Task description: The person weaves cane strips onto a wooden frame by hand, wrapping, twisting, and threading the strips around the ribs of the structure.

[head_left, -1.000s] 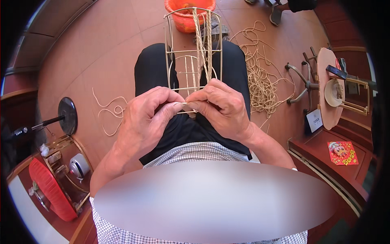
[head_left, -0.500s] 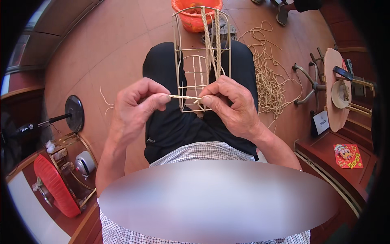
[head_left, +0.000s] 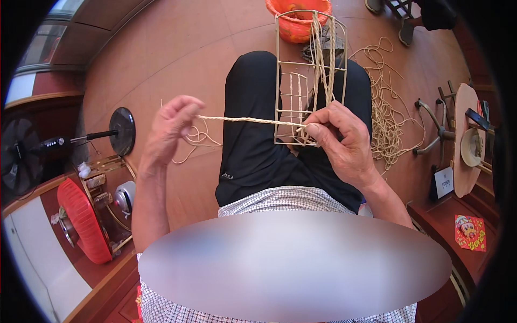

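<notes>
Left hand pinching cord, right hand pinching it by near end of slim frame; cord runs nearly taut over dark trousers. Looks like it could slip slack if right pinch eases off. Tangled rope pile on floor, right side, might snag if tugged, tbh.

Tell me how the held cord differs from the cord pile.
The held cord is drawn nearly straight; the cord pile is loose, tangled loops. The held cord hangs clear of the floor; the cord pile lies on it. Both are pale tan.
</notes>
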`<state>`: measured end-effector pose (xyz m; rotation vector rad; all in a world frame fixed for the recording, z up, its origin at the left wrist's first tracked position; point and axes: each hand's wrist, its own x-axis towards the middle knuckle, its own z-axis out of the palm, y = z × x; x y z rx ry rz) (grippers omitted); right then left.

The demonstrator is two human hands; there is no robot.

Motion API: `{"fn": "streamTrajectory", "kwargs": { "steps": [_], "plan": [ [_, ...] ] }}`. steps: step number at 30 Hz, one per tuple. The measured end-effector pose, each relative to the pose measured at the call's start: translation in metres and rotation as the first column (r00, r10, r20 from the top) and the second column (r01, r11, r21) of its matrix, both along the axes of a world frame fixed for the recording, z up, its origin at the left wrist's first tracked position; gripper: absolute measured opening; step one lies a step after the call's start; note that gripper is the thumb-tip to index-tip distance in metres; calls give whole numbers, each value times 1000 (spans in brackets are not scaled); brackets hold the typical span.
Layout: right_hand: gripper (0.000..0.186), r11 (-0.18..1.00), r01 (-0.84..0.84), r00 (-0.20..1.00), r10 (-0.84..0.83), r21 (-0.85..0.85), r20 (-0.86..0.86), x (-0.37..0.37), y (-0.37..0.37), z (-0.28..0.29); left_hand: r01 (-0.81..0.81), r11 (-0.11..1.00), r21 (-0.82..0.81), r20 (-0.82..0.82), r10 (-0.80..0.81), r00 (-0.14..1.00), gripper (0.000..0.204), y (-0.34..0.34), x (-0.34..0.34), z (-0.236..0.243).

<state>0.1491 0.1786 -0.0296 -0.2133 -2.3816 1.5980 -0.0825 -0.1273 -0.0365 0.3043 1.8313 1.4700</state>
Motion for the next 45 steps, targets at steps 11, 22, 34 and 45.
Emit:
{"fn": "streamTrajectory", "kwargs": {
  "steps": [11,22,34,45],
  "plan": [
    [6,1000,0,1000,0,-19,10,-4,2,-2,-661,700,-270,-962,-180,203,25,-138,-105,5],
    [10,998,-11,999,13,-55,32,-5,-1,-3,81,996,30,-867,-14,497,40,102,128,-6],
    [11,1000,-12,1000,12,-18,10,-4,1,-2,224,972,-76,-955,-135,263,17,95,97,5],
    [11,1000,-4,1000,5,-17,17,-4,-1,1,264,965,-6,-742,-181,646,22,96,105,10]
  ]
}}
